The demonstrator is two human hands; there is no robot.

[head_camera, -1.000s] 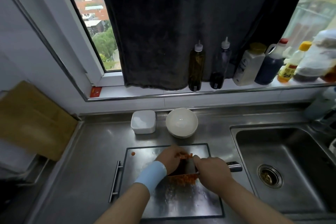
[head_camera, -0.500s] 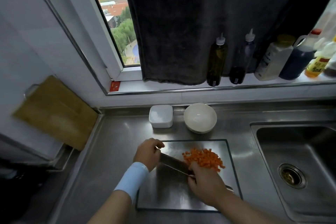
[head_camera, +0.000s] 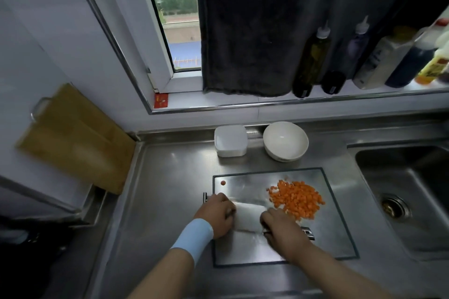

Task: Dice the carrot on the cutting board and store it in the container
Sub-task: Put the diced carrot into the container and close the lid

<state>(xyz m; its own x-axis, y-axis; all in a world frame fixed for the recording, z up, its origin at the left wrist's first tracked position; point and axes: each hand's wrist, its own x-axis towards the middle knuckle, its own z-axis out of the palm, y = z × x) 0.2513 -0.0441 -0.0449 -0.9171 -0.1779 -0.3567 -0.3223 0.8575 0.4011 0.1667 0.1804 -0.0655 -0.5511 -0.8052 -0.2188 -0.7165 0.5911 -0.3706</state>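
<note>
Diced carrot (head_camera: 297, 199) lies heaped on the steel cutting board (head_camera: 335, 233), far right area. My right hand (head_camera: 284, 228) grips the cleaver (head_camera: 250, 217) handle, mostly hidden; my left hand (head_camera: 216, 213) presses curled on the glare-washed blade. White container (head_camera: 230, 144) sits beyond the board.

Steel counter (head_camera: 170, 177) (daylit) below window (head_camera: 179, 31)

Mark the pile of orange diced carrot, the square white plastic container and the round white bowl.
pile of orange diced carrot (head_camera: 297, 199), head view, pile centre
square white plastic container (head_camera: 230, 153), head view, front wall
round white bowl (head_camera: 272, 150), head view, outer wall
</note>
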